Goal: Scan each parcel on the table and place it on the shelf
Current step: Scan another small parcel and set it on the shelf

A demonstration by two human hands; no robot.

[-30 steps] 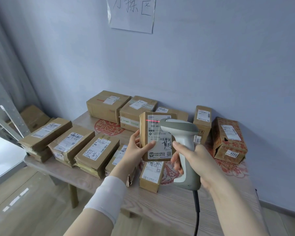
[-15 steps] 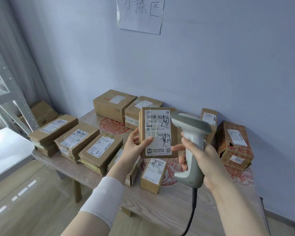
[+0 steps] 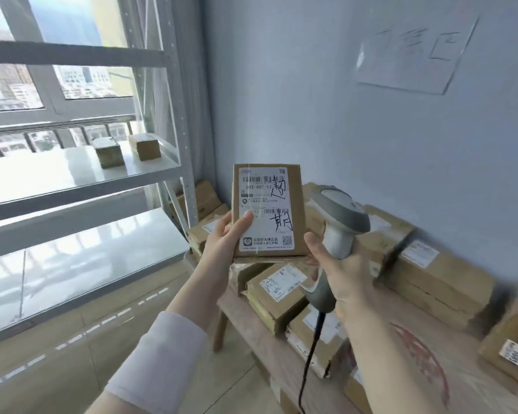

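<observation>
Gripped in left hand [image 3: 222, 243]: parcel [image 3: 268, 210], upright; in right hand [image 3: 341, 273]: scanner [image 3: 338, 216]. On shelf [image 3: 150, 172]: two boxes [image 3: 108, 152]. Many left on table [image 3: 461, 369].

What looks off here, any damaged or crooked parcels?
Mostly fine. The table parcel just below the held parcel has a ragged, splitting near edge, so it looks worn. The held parcel's label is flat but scrawled over in marker. Nothing spilled.

The left hand [image 3: 222, 243] has swung the parcel [image 3: 268, 210] from scanner [image 3: 341, 218] toward shelf [image 3: 72, 189].
</observation>
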